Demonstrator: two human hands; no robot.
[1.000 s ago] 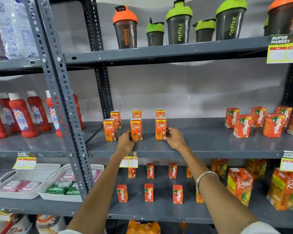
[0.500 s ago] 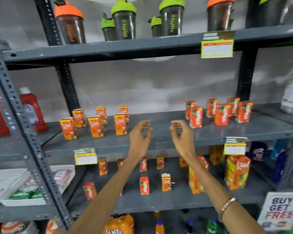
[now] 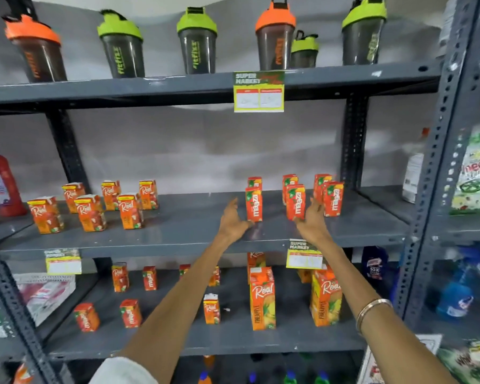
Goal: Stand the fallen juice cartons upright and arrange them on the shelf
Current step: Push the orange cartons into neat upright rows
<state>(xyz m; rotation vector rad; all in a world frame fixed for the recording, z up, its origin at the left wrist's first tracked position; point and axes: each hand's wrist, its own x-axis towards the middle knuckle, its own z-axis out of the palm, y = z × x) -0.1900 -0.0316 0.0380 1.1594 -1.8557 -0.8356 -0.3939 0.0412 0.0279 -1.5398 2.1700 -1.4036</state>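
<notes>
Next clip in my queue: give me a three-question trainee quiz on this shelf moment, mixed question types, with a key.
1. True or false: the left hand is closed around a Maaza carton.
2. Multiple choice: the right hand is at which carton? A) the front middle Maaza carton B) a Real carton C) a shaker bottle
3. Fill in: the six small Real cartons on the middle shelf all stand ____.

Key:
1. False. Its fingers are spread beside the front left Maaza carton, not wrapped around it.
2. A
3. upright
</notes>
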